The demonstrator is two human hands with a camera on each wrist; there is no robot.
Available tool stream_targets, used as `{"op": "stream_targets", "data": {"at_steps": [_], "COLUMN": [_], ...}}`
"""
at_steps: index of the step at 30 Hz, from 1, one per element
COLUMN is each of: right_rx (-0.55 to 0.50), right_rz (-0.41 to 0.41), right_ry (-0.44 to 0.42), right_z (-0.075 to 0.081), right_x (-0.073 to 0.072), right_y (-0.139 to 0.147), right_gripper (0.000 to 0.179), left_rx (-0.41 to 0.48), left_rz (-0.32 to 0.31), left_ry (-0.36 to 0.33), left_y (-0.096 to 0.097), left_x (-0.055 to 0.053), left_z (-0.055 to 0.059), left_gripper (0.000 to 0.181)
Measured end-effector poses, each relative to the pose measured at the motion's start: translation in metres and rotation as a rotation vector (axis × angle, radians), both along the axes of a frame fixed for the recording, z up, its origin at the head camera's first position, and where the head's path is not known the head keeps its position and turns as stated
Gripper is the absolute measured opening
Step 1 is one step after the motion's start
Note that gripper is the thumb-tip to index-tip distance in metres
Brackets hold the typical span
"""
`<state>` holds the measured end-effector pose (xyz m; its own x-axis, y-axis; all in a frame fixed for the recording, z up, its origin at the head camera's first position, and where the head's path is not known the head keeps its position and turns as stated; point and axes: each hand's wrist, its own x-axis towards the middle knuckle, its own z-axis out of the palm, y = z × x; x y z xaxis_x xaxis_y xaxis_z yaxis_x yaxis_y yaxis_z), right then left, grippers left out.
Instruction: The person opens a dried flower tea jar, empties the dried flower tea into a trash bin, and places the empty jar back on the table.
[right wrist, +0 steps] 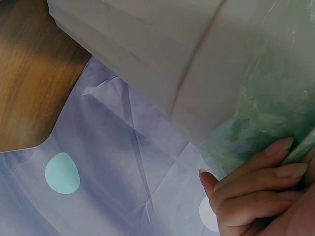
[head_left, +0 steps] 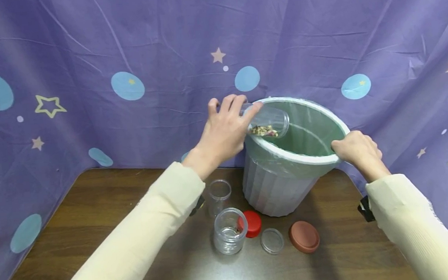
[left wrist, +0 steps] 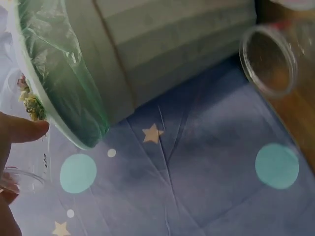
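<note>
In the head view my left hand (head_left: pixel 227 128) grips a clear plastic jar (head_left: pixel 272 120) tipped sideways over the rim of a trash can (head_left: pixel 273 184). Dried flower-like bits (head_left: pixel 263 130) lie along the jar's lower wall; in the left wrist view these bits (left wrist: pixel 33 105) show beside the thumb. A pale green bag (head_left: pixel 310 125) lines the can, which leans to the right. My right hand (head_left: pixel 358 150) holds the can's rim at its right side, fingers curled over the bag's edge (right wrist: pixel 246 147) in the right wrist view.
Two clear open jars (head_left: pixel 230 239) stand on the wooden table (head_left: pixel 171 269) left of the can. Near them lie a red lid (head_left: pixel 252 223), a clear lid (head_left: pixel 272 241) and a brownish-red lid (head_left: pixel 304 237). A purple patterned curtain (head_left: pixel 175 37) hangs behind and at both sides.
</note>
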<state>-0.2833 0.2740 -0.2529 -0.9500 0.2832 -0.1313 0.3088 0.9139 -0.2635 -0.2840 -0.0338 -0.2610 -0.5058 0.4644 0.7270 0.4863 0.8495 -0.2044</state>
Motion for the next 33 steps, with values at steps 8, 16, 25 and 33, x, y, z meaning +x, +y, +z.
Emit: {"op": "stream_targets", "data": {"at_steps": [8, 16, 25, 33], "right_rx": [0.003, 0.003, 0.0, -0.004], "right_rz": [-0.002, -0.007, -0.004, -0.003], "right_ry": [-0.006, -0.001, 0.005, 0.008], "right_z": [0.0003, -0.0001, -0.0004, -0.0005], "right_x": [-0.0005, 0.0, -0.0002, -0.0002], "right_y": [-0.0001, -0.0008, -0.0003, -0.0004], "right_gripper": [0.039, 0.038, 0.037, 0.033], "left_rx": [0.342, 0.571, 0.766, 1.046], "left_rz": [-0.058, -0.081, -0.153, -0.119], "left_ry": [-0.432, -0.645, -0.765, -0.893], "left_y": [-0.002, -0.0075, -0.0093, -0.0047], "left_x": [0.0034, 0.0022, 0.0012, 0.0009], "left_z": [0.0046, 0.0067, 0.006, 0.0098], "left_gripper": [0.07, 0.072, 0.07, 0.082]}}
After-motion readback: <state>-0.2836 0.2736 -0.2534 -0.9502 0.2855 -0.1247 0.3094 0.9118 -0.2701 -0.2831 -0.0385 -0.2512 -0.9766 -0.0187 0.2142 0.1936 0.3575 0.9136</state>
